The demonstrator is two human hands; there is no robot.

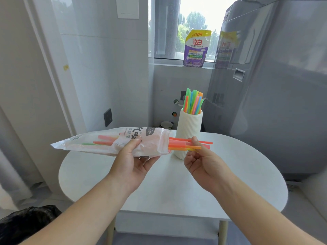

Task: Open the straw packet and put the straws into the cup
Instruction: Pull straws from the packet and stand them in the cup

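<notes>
My left hand (131,161) grips a clear plastic straw packet (99,141), held level above the white table (159,183) with its open end pointing right. Several orange, red and yellow straws (178,144) stick out of that open end. My right hand (203,161) pinches this bunch between thumb and fingers. Just behind the straws stands a white ribbed cup (190,128), which holds several upright green, blue, pink and orange straws (192,101). A few more straws show through the packet's clear wall.
A grey washing machine (274,85) stands close on the right behind the table. A purple and yellow detergent pouch (196,48) sits on the window sill. A dark bag (24,221) lies at the lower left on the floor.
</notes>
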